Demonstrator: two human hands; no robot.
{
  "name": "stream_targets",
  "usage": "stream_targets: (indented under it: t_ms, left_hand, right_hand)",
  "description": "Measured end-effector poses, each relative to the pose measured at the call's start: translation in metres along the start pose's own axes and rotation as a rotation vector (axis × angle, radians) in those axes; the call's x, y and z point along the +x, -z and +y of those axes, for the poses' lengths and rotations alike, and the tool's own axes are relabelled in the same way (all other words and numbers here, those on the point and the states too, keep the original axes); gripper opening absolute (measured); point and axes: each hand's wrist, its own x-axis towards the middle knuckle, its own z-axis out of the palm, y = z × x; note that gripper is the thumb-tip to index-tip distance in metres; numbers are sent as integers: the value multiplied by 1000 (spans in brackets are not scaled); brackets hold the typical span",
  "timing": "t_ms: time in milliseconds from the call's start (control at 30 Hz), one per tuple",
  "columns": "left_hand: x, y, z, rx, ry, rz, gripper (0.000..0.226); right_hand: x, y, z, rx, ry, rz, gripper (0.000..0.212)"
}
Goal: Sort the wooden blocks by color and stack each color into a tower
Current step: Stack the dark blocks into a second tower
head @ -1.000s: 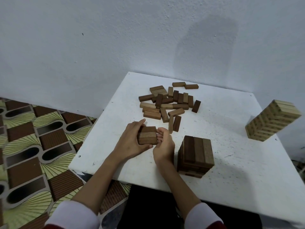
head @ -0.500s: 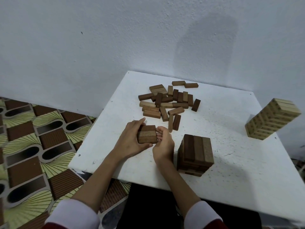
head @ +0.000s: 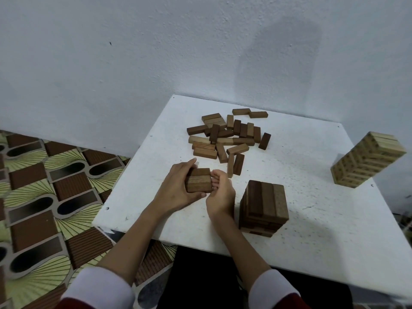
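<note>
Squaring three blocks (head: 199,180) (two hands (head: 178,186))

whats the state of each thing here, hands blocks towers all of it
left hand: grips the held blocks from the left
right hand: fingers curled against their right end
held blocks: small bundle side by side, squeezed between both hands
dark tower: upright, a few layers, untouched
light tower: standing at the table's right edge, untouched
loose blocks: scattered flat, unsorted
table: white, speckled

Brown blocks (head: 199,180) clasped flat; dark tower (head: 264,206) beside loose pile (head: 227,136).
</note>
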Motion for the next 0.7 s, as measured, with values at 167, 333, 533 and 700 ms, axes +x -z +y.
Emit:
stream_targets:
  t_ms: [167,333,533,700]
  left_hand:
    - [-2,1,4,-82,53,18,93]
    - [0,6,6,-201,148,33,98]
    - [5,32,27,-310,162,160,93]
    - [8,57,62,-353,72,198,93]
  right_hand:
    - [0,-1,1,-1,-1,6,43]
    - [-1,-6,-12,43,7,21,48]
    - [-5,-6,-46,7,116,-63,58]
    - [-2,36,-81,-4,267,-175,57]
